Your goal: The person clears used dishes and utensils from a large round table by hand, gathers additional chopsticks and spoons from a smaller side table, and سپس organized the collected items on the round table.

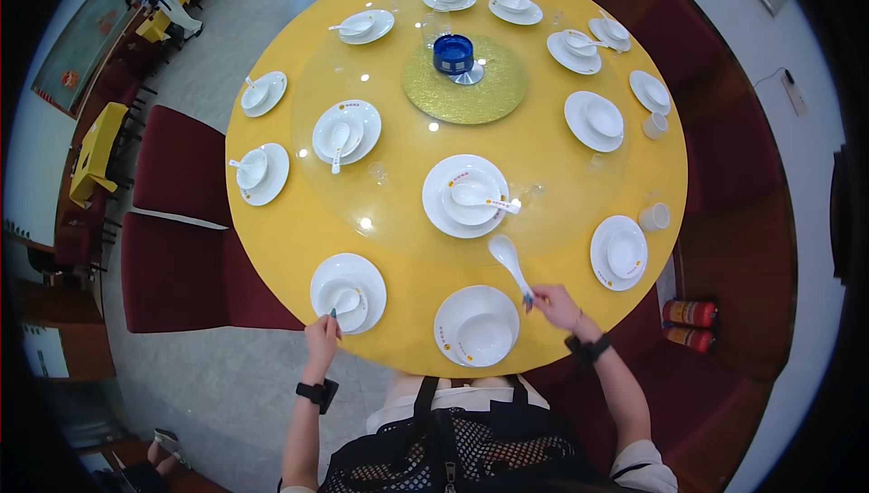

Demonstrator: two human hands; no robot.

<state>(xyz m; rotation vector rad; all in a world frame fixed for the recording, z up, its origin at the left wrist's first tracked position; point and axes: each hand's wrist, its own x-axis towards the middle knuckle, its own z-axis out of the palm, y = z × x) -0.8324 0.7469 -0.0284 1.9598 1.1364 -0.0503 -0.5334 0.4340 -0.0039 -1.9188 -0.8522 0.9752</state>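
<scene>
My left hand [322,345] is at the table's near left edge, its fingers closed around the handle end of a white soup spoon [347,299]. That spoon's scoop rests in a small white bowl [331,287] on a white plate [370,276]. In my right hand [561,307], another white soup spoon [506,255] is held by its handle above the yellow tablecloth [407,276], scoop pointing away from me. Left of this hand, a white bowl [485,340] with no spoon in it sits on a white plate [475,299]. Both plates bear small printed marks.
A glass turntable [400,204] carries more plates, bowls, spoons and a blue ashtray [453,53]. White cups [654,217] stand at the right rim. Dark red chairs [178,272] flank the table at left. Two red fire extinguishers [690,313] are at right. Another person [166,7] bends over a far table.
</scene>
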